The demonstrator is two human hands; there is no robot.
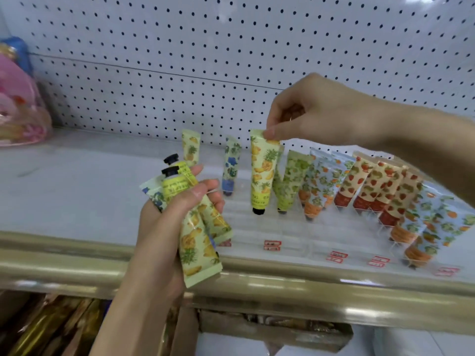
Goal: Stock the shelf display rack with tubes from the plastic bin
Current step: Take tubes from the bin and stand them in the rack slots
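Your right hand (316, 116) pinches a pineapple tube (263, 173) by its crimp above the display rack (290, 232); your left hand (164, 222), left of the rack, grips several tubes (198, 242); pegboard (205, 60) behind.

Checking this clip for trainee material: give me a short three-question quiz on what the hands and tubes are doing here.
1. True or false: the right hand pinches a pineapple tube by its flat end, cap down.
2. Which holds the bundle of tubes? A) left hand B) right hand C) neither
3. Fill in: the pinched tube's cap is ____.
Key: 1 true; 2 A; 3 black.
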